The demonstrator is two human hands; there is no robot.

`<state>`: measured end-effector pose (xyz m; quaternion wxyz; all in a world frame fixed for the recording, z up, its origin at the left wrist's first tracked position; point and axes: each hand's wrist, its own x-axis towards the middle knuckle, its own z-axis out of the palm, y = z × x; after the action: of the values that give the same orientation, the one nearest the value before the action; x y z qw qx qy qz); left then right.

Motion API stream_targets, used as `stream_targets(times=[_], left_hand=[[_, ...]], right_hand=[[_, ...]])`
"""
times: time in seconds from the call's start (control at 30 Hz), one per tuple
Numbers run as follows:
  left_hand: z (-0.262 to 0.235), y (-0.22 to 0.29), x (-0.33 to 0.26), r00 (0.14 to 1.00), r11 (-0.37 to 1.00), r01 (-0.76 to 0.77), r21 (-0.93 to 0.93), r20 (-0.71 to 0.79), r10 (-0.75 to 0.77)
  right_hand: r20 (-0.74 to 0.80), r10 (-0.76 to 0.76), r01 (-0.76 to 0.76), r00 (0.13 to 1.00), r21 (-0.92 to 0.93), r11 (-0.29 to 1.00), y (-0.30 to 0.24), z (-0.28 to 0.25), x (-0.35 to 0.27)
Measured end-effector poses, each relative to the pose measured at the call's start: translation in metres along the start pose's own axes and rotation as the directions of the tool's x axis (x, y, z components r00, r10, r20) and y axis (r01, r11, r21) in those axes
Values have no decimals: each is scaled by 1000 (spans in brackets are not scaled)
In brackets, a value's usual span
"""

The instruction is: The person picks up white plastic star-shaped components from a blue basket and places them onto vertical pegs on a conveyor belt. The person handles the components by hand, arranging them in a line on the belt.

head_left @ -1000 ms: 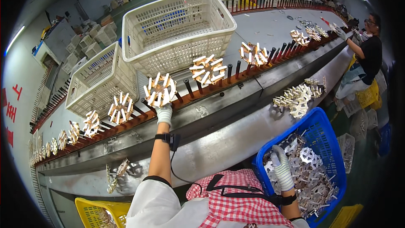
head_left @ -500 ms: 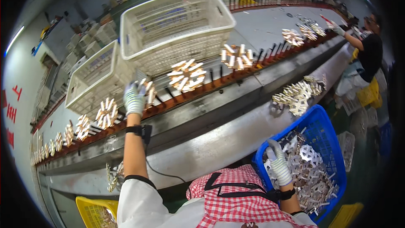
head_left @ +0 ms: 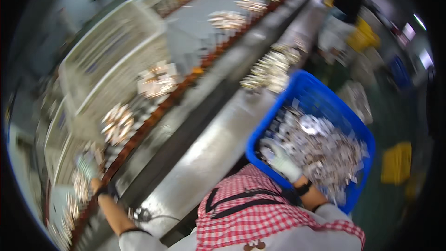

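My left hand (head_left: 87, 165), in a pale striped glove, reaches out to the row of metal parts along the conveyor at the lower left. Motion smears its fingers beside a cluster of shiny parts (head_left: 82, 187), so a grip cannot be made out. My right hand (head_left: 285, 163), gloved too, is inside the near left side of a blue basket (head_left: 326, 94). Its fingertips touch or dip among the loose silvery metal pieces (head_left: 320, 158) heaped there; blur hides whether they hold one.
White crates (head_left: 116, 51) stand beyond the conveyor's brown toothed rail (head_left: 153, 123). More clusters (head_left: 158, 80) sit along it. A pile of metal parts (head_left: 274, 67) lies on the steel ledge (head_left: 200, 146). A co-worker (head_left: 341, 4) stands at the far right; a yellow crate (head_left: 396, 162) is on the floor.
The whole view has swung to the right and tilted. My left hand is still by the rail's clusters, and my right hand has stayed in the blue basket.
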<state>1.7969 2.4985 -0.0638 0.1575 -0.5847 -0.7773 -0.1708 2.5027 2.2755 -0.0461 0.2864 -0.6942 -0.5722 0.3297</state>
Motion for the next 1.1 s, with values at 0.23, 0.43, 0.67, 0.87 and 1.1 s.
stream_targets(times=[0.23, 0.43, 0.67, 0.87, 1.1], left_hand=[[-42, 202, -46, 953, 941, -290, -176, -137, 269], [-73, 484, -169, 674, 430, -318, -845, 117, 729], [-54, 679, -306, 54, 138, 58, -989, 141, 989], [29, 725, -433, -432, 447, -281, -849, 528, 732], [13, 830, -526, -453, 470, -18, -882, 427, 783]], right_hand=[[-20, 562, -553, 827, -208, 807, 162, -65, -37], [-336, 668, -740, 664, -426, 520, 292, -130, -52], [-396, 563, -653, 725, -656, 378, 354, -160, -10], [-673, 281, -724, 684, -581, 371, 346, -214, -50], [-311, 754, -509, 578, -860, 35, 404, -271, -74]])
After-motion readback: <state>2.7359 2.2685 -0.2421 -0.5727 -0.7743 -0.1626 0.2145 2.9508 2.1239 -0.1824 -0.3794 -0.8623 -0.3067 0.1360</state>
